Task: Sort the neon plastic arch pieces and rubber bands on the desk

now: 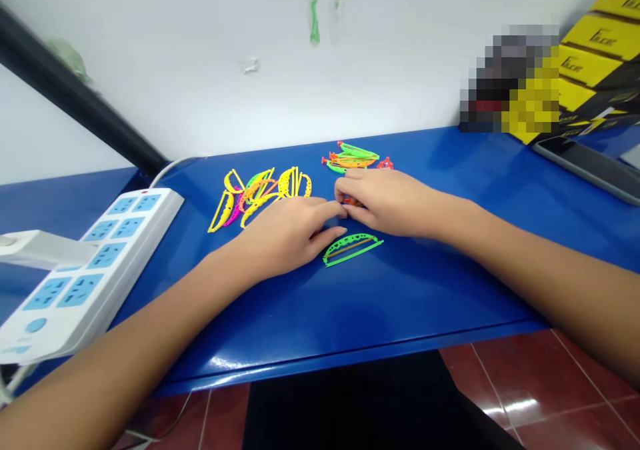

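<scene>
On the blue table lies a green toy bow (351, 248), just below my fingertips. My left hand (300, 231) has its fingers bent, thumb and index apart, beside that bow. My right hand (383, 200) curls over some small orange-red pieces (353, 201), which its fingers partly hide; what it grips, if anything, is too small to tell. Behind my left hand is a pile of yellow, orange, pink and green toy bows (260, 190). Beyond my right hand lies a bunch of green and orange pieces with red tips (353, 158).
A white power strip (100, 263) with a plugged-in adapter (43, 249) stands at the left. At the right are a phone (590, 167) and stacked yellow-black boxes (600, 37). The blue table (300, 323) meets a white wall (210, 57) at the back.
</scene>
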Motion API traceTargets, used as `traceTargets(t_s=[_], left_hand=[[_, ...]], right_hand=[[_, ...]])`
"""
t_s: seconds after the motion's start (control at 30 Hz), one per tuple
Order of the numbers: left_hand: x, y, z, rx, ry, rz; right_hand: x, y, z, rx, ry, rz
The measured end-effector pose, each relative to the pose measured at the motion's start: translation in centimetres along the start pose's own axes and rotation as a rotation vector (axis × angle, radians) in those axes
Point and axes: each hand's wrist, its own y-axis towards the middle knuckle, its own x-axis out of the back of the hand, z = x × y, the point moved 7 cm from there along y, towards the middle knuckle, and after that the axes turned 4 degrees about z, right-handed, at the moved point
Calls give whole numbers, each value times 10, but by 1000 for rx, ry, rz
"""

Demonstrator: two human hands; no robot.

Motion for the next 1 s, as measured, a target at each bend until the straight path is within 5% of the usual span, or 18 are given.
traceTargets(t_s=[1.0], left_hand=[[-2, 0, 5, 10, -23, 5]], right_hand=[[0, 0, 1, 5, 23, 19]])
